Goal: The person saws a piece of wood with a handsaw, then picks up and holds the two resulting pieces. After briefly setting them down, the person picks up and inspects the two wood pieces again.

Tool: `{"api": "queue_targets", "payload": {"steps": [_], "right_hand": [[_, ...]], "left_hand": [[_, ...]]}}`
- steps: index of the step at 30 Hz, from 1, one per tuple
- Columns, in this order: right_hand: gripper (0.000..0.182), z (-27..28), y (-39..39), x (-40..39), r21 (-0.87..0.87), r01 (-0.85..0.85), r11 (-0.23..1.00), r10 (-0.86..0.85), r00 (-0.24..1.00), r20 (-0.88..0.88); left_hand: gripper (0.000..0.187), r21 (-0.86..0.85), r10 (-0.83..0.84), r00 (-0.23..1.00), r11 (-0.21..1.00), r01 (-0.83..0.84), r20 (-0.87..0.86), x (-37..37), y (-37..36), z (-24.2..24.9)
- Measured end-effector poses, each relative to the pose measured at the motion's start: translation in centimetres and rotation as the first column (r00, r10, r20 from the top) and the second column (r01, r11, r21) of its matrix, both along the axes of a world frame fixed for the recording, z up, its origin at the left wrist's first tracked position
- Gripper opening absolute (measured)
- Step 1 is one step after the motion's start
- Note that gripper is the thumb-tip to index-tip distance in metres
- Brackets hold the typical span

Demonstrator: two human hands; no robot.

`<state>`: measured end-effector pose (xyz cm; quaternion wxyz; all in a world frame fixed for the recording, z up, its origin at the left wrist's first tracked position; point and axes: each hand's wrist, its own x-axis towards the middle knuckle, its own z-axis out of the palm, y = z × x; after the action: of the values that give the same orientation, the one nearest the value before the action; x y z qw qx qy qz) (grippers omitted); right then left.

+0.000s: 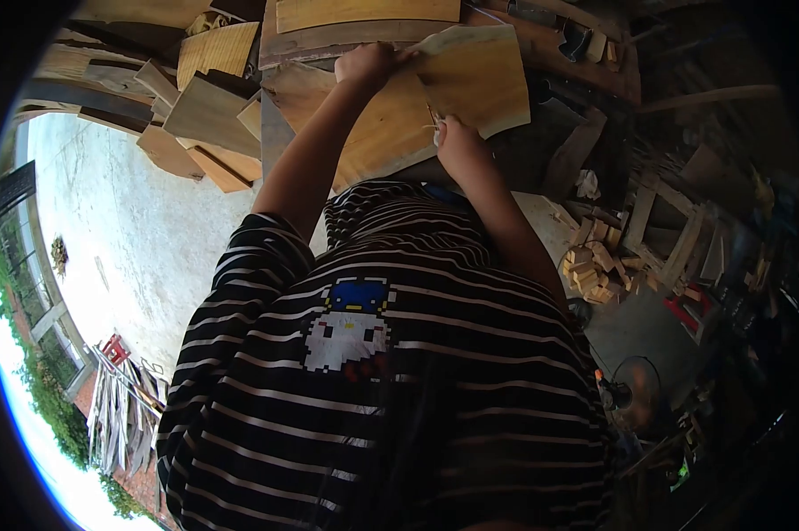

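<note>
Pale wood, a curved board (470, 75), lies on the cluttered desk (541, 150) ahead. The left hand (368, 64) curls over its upper edge, while the right hand (457, 142) pinches its near edge, fingers closed. Offcuts (204, 115) lie stacked alongside.

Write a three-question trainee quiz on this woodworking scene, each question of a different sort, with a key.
1. True or false: the left hand grips the far edge of the curved wooden panel.
2. Multiple choice: the right hand rests at the panel's
A. near edge
B. far corner
C. underside, out of sight
3. Fill in: the person's shirt is patterned with ______.

Key
1. True
2. A
3. Stripes; a pixel-style figure sits on the chest. Small wood offcuts lie in a pile to the right, and flat boards are stacked to the left.
</note>
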<state>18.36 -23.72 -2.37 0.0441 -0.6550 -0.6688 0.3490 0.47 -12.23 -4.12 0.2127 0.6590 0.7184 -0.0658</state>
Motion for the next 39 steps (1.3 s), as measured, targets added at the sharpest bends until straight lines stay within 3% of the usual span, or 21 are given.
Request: {"api": "queue_targets", "payload": {"steps": [6, 10, 13, 17, 21, 23, 27, 30, 33, 36, 39], "right_hand": [[0.027, 3.6, -3.1, 2.1, -0.029, -0.03, 0.999, 0.031, 0.999, 0.02], [0.027, 6.3, -5.9, 4.6, -0.124, -0.015, 0.992, 0.017, 1.0, 0.017], [0.028, 5.2, -5.0, 3.8, -0.115, -0.007, 0.993, 0.01, 1.0, 0.026], [0.027, -0.1, -2.3, 0.5, 0.041, 0.068, 0.997, -0.066, 0.997, -0.042], [0.025, 2.0, -3.0, 0.2, 0.034, 0.035, 0.999, -0.035, 0.999, -0.025], [0.026, 5.1, -3.9, 1.8, -0.109, -0.021, 0.994, 0.021, 1.0, 0.001], [0.027, 4.0, -5.0, 2.3, -0.106, 0.002, 0.994, 0.004, 0.999, 0.05], [0.028, -0.2, -2.6, 0.7, -0.045, 0.049, 0.998, -0.049, 0.999, -0.006], [0.027, -0.7, -1.9, 0.5, 0.088, 0.058, 0.994, -0.047, 0.991, -0.125], [0.027, 3.8, -4.5, 1.7, -0.068, 0.024, 0.997, -0.025, 1.0, -0.011], [0.029, 3.8, -4.9, 2.5, -0.176, 0.006, 0.984, -0.005, 1.0, 0.006]], "left_hand": [[0.067, 0.068, -0.074, 0.997, 0.995, 0.076, -0.023, 1.1, -1.3, 0.5], [0.07, -0.024, -0.052, 0.998, 0.998, 0.053, 0.018, -0.2, 0.0, -0.5], [0.073, -0.018, -0.051, 0.999, 0.999, 0.051, 0.004, -0.7, 0.4, -1.1], [0.072, -0.01, -0.054, 0.998, 0.998, 0.054, 0.027, -0.5, -0.2, -0.4], [0.074, -0.027, -0.067, 0.998, 0.997, 0.067, 0.008, 0.0, -1.0, 0.7], [0.073, -0.025, -0.07, 0.998, 0.997, 0.07, -0.001, -0.1, -0.9, 0.3], [0.071, -0.03, -0.107, 0.994, 0.994, 0.108, 0.012, -0.1, -0.1, -0.3], [0.07, -0.011, -0.108, 0.994, 0.994, 0.108, -0.01, -0.1, 0.0, -0.8], [0.07, -0.066, -0.078, 0.996, 0.995, 0.076, -0.035, -0.4, 0.1, -0.7], [0.07, -0.072, -0.075, 0.996, 0.995, 0.072, -0.038, -0.3, -0.1, -0.3], [0.07, -0.069, -0.097, 0.995, 0.993, 0.096, -0.02, -0.3, 0.2, -0.6]]}}
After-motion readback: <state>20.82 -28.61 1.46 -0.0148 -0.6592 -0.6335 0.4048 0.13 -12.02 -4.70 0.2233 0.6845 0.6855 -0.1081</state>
